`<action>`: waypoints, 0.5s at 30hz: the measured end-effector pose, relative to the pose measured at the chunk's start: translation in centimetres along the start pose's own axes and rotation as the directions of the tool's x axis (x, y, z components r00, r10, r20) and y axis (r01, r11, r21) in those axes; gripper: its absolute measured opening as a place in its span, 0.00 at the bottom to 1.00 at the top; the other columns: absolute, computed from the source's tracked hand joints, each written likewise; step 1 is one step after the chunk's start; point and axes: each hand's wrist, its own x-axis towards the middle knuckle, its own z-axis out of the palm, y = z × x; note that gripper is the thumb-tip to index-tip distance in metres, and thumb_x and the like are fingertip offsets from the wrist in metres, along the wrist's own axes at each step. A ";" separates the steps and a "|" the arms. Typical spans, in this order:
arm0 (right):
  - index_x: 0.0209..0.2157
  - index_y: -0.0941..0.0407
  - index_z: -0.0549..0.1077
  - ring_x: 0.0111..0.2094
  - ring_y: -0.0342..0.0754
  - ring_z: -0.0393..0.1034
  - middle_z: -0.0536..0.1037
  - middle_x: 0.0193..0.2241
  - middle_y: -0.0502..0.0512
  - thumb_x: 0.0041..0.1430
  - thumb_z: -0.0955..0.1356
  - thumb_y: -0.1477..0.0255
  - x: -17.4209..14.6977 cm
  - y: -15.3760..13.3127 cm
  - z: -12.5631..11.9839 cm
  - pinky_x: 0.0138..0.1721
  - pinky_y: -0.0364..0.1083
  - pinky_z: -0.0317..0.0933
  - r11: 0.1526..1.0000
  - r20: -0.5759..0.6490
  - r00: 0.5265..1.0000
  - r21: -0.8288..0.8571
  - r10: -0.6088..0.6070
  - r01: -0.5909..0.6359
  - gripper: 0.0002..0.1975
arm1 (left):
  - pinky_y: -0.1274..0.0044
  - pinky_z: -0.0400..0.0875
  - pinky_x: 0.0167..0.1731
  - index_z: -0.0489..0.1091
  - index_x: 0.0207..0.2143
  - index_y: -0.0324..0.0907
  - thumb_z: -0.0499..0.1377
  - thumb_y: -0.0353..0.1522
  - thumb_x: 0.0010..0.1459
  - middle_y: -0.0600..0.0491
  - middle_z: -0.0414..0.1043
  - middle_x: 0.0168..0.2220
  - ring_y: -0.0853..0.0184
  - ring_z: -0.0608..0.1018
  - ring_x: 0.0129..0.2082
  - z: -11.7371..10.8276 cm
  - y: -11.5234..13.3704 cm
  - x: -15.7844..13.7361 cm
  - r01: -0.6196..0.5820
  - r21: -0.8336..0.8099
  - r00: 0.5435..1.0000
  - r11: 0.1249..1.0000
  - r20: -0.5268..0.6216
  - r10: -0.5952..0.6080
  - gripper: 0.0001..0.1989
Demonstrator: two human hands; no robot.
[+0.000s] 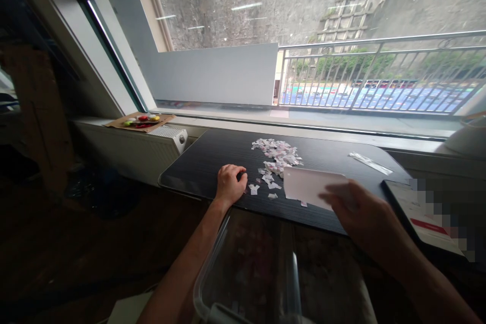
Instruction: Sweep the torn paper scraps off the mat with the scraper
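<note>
Small white scraps of paper (274,151), some with pinkish marks, lie in a loose heap on the black table (201,162). My right hand (351,197), slightly blurred, grips a pale flat sheet (307,185) by its right end. The sheet stands tilted just right of the scraps, its left edge close to the heap. Left of the heap, my left hand (231,184) rests curled near the table's front edge. Its fingers are closed, and what may be inside them is hidden. Below the table edge sits a clear plastic bin (208,268) with dim contents.
A clear plastic wrapper (370,163) lies at the table's right. Past it is a dark-edged tablet or board (421,212), partly pixelated. A radiator (167,142) stands at left with cardboard (114,122) and colourful items on top. A window sill (228,125) runs behind the table.
</note>
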 end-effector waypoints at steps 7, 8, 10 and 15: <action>0.34 0.52 0.71 0.31 0.52 0.78 0.83 0.30 0.54 0.57 0.63 0.67 0.3 -0.8 3.1 0.30 0.46 0.66 0.986 0.088 0.996 0.166 -0.033 0.018 0.07 | 0.67 0.67 0.50 0.75 0.31 0.44 0.58 0.28 0.53 0.51 0.78 0.36 0.61 0.75 0.42 0.1 -0.2 0.0 -0.013 0.002 1.000 1.000 -0.002 0.013 0.06; 0.34 0.52 0.71 0.30 0.52 0.78 0.83 0.29 0.53 0.56 0.63 0.67 0.3 -0.7 3.1 0.29 0.46 0.66 0.984 0.075 0.997 0.175 -0.020 0.007 0.07 | 0.67 0.68 0.50 0.75 0.31 0.44 0.58 0.28 0.53 0.51 0.78 0.36 0.61 0.75 0.42 0.1 -0.2 0.0 -0.013 -0.001 1.000 1.000 -0.004 0.013 0.06; 0.33 0.52 0.71 0.26 0.51 0.77 0.82 0.26 0.53 0.55 0.64 0.66 0.3 -0.4 2.9 0.27 0.45 0.65 0.987 0.049 0.999 0.161 0.020 -0.027 0.07 | 0.67 0.68 0.50 0.75 0.31 0.44 0.58 0.28 0.52 0.51 0.78 0.35 0.60 0.75 0.42 0.1 -0.1 0.0 -0.008 -0.008 1.000 1.000 -0.002 0.008 0.06; 0.32 0.52 0.72 0.26 0.50 0.76 0.81 0.26 0.51 0.56 0.65 0.64 0.1 -0.6 2.3 0.25 0.44 0.65 0.984 0.110 0.994 0.173 0.023 -0.042 0.07 | 0.66 0.67 0.50 0.75 0.31 0.44 0.58 0.27 0.52 0.51 0.77 0.35 0.60 0.75 0.43 -0.1 0.2 0.0 0.010 -0.022 1.000 1.000 0.003 -0.010 0.06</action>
